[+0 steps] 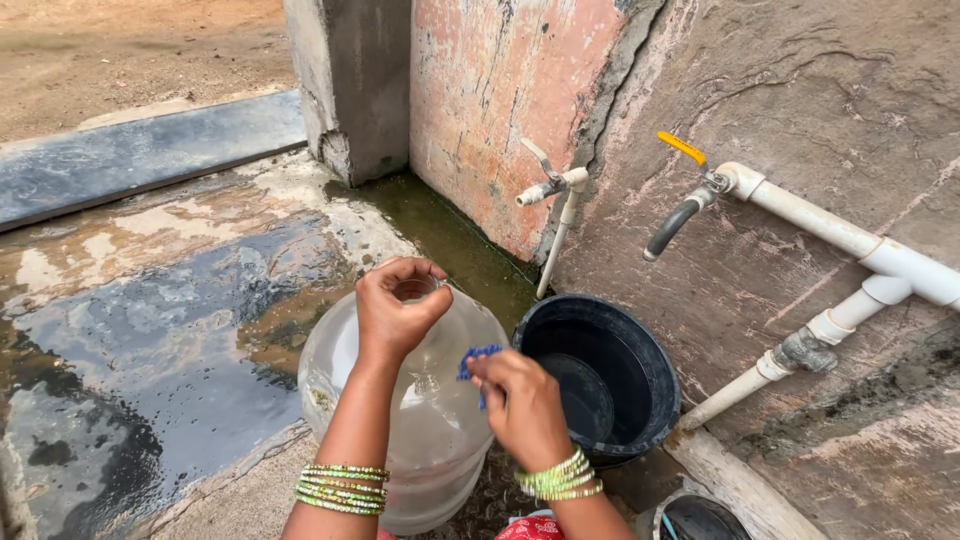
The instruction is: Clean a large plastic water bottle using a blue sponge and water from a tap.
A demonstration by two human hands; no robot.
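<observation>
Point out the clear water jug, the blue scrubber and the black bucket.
clear water jug [440,400]: head view, on its clear side wall.
blue scrubber [474,358]: head view, on the bit showing above the right hand's fingers.
black bucket [650,352]: head view, on its right rim.

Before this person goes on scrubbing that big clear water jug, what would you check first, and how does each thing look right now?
1. Left hand grips the neck of the clear water jug: ok.
2. Right hand presses the blue scrubber to the jug's side: ok.
3. Jug standing upright: ok, perhaps slightly tilted.
4. Black bucket apart from the jug: not ok, it sits right beside it; whether they touch, cannot tell.
5. Both taps, the metal-handled tap and the yellow-handled tap, off: ok, no water seen running.
6. Dry footing: not ok, the stone floor is wet.
</observation>
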